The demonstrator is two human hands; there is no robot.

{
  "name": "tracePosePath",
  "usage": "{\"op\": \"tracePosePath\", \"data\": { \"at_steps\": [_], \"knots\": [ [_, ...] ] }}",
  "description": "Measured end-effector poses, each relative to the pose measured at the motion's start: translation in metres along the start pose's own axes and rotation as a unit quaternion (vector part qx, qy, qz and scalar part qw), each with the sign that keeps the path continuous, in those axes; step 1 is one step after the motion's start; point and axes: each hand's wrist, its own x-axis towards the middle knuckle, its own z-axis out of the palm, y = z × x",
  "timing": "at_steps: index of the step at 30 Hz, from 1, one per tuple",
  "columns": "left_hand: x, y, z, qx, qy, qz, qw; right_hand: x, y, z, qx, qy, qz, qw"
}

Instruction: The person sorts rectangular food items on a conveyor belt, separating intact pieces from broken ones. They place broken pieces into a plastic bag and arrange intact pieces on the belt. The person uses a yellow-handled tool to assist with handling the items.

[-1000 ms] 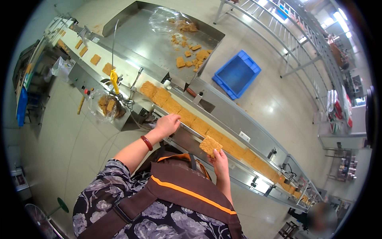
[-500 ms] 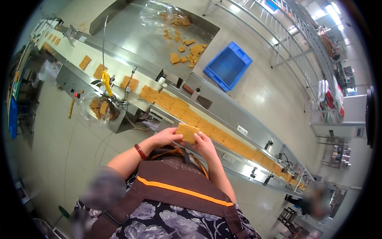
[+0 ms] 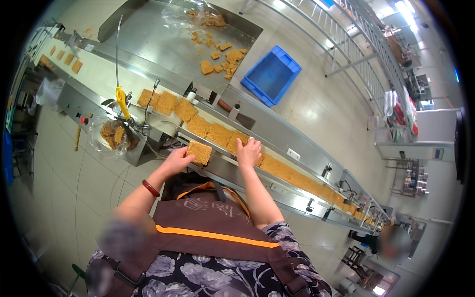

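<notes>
My left hand [image 3: 179, 161] pinches a golden-brown, grainy, flat food square [image 3: 199, 152] at its left edge, held over the near side of the conveyor. Across from it, my right hand [image 3: 249, 152] is over a row of similar squares [image 3: 219, 133] on the belt. Its thumb and fingers are apart, with the fingertips at the row. What lies under the palm is hidden. The row runs diagonally from upper left to lower right, its squares mostly edge to edge. A red bracelet circles my left wrist.
Beyond the belt, a steel tray [image 3: 163, 47] carries broken pieces [image 3: 230, 60] and a clear bag. A blue crate [image 3: 271, 74] stands on the floor. A scraper [image 3: 242, 119] rests on the conveyor's far side. On the left are a bag of pieces [image 3: 115, 136] and a yellow-handled tool [image 3: 121, 101].
My hands have separated: the left moved left with the square, while the right let go of it and reached to the belt. More squares have bunched up at the row's left end.
</notes>
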Motion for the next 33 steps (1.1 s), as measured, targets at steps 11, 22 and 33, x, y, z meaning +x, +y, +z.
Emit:
{"op": "tracePosePath", "data": {
  "at_steps": [11, 22, 33],
  "knots": [
    [0.002, -0.003, 0.023, 0.069, -0.018, -0.016, 0.997, 0.002, 0.125, -0.012, 0.493, -0.052, 0.160, 0.854],
    [0.012, 0.016, 0.046, 0.100, -0.037, -0.016, 0.994, -0.026, 0.151, -0.059, 0.039, -0.100, 0.040, 0.993],
    [0.000, 0.005, 0.052, 0.047, -0.010, -0.029, 0.998, 0.001, 0.093, -0.049, 0.156, -0.062, -0.139, 0.976]
  ]
}}
